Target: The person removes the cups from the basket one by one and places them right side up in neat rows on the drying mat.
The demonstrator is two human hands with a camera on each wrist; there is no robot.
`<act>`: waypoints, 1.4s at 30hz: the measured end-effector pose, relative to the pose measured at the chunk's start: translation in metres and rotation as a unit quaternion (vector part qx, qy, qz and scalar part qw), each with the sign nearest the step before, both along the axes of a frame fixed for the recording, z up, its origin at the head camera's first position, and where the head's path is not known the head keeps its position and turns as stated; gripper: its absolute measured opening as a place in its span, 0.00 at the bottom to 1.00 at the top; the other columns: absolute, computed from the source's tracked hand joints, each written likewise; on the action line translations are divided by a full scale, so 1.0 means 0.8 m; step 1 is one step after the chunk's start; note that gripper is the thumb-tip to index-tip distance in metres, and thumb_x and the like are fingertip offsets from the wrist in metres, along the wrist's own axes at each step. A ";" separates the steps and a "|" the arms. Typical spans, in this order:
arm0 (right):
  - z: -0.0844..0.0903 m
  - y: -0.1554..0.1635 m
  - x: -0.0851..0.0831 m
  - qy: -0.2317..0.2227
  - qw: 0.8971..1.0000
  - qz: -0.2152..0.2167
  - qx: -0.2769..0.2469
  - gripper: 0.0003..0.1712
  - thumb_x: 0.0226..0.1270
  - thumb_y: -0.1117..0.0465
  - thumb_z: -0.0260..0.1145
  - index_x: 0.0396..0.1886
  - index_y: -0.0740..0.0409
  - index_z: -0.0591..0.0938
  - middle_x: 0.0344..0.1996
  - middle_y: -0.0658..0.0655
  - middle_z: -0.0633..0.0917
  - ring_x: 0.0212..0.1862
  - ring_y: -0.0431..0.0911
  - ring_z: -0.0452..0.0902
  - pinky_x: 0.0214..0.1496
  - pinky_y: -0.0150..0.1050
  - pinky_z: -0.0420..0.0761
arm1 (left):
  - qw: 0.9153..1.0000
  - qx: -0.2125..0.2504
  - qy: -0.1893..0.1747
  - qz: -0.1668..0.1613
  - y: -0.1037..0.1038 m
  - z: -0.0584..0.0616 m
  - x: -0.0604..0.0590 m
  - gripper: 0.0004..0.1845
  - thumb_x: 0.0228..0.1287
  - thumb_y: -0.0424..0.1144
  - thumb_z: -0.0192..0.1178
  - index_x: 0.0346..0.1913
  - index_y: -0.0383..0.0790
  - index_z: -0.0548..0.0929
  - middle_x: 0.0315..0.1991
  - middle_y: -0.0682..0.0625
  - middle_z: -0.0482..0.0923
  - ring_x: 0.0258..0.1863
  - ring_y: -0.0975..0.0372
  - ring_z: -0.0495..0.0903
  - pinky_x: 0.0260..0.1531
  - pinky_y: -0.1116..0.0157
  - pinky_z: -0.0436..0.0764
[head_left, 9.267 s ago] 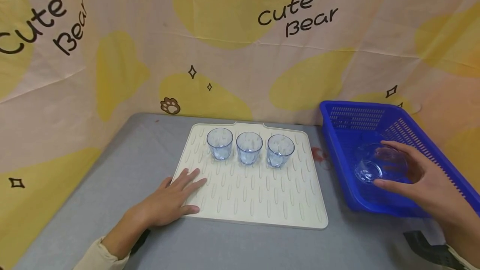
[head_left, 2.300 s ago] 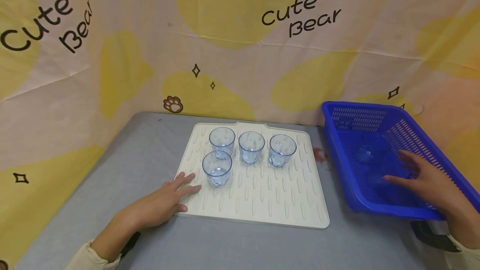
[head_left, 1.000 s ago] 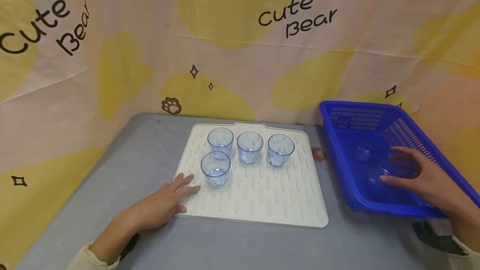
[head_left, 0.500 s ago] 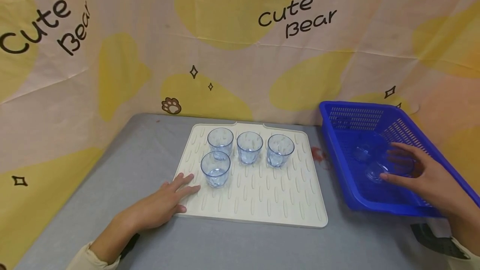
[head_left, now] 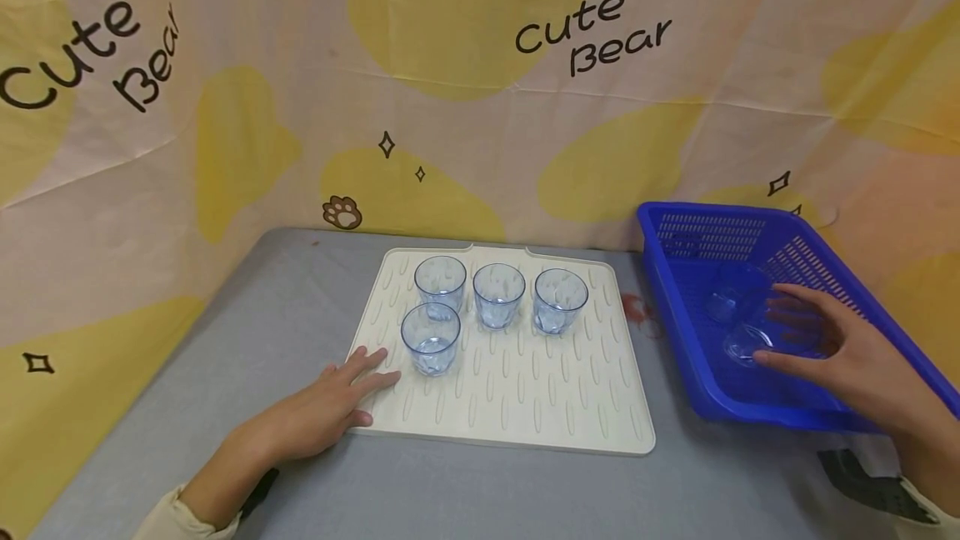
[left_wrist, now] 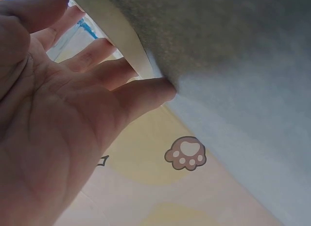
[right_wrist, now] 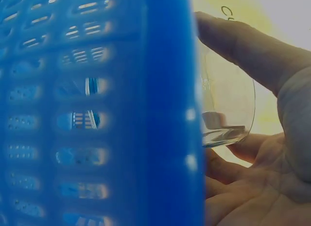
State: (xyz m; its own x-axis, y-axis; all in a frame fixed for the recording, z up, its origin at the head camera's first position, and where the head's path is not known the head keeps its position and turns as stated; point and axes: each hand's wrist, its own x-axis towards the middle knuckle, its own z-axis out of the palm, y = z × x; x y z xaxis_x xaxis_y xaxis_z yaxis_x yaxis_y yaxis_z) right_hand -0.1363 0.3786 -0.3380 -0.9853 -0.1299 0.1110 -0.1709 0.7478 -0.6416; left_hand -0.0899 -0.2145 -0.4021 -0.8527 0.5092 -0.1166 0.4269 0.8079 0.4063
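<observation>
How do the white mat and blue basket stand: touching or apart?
Apart. The head view shows grey tabletop between the white mat and blue basket.

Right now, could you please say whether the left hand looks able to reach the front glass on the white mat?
Likely yes: the left hand rests at the left edge of the white mat, near the front glass, nothing visible between them.

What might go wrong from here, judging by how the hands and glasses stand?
1. The right hand grips the held glass inside the basket; lifting it could knock the second glass close behind, or clip the basket's rim.
2. The left hand rests at the edge of the mat, near the front glass. If that hand shifts, it might nudge the front glass or drag the mat.
</observation>
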 end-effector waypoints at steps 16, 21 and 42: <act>0.016 -0.017 0.007 0.013 0.999 0.033 -0.021 0.54 0.58 0.64 0.76 0.79 0.46 0.56 0.58 0.33 0.69 0.51 0.14 0.65 0.39 0.18 0.77 | 0.999 -0.004 -0.030 0.018 0.002 0.003 -0.001 0.29 0.70 0.38 0.58 0.73 0.49 0.68 0.78 0.41 0.55 0.78 0.39 0.49 0.69 0.32 0.53; 0.027 -0.029 0.009 0.024 0.998 0.045 -0.035 0.54 0.56 0.66 0.76 0.78 0.45 0.57 0.58 0.31 0.70 0.53 0.16 0.67 0.41 0.17 0.77 | 0.999 -0.008 -0.030 0.017 0.003 0.003 -0.001 0.30 0.70 0.38 0.59 0.73 0.49 0.68 0.78 0.41 0.55 0.78 0.39 0.50 0.69 0.32 0.53; 0.043 -0.136 0.011 -0.025 0.994 0.101 -0.034 0.50 0.55 0.54 0.79 0.75 0.47 0.62 0.63 0.59 0.74 0.57 0.48 0.80 0.48 0.23 0.78 | 0.999 -0.008 -0.038 0.021 0.003 0.005 0.000 0.30 0.70 0.38 0.59 0.73 0.49 0.68 0.79 0.41 0.54 0.78 0.39 0.49 0.69 0.32 0.52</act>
State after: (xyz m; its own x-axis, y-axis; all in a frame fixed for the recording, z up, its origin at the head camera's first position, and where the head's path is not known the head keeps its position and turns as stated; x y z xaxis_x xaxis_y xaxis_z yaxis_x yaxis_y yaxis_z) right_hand -0.1279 0.2699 -0.3039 -0.9442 -0.3203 0.0774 -0.2798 0.6554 -0.7015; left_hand -0.0897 -0.2118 -0.3984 -0.8620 0.4700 -0.1898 0.3600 0.8312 0.4236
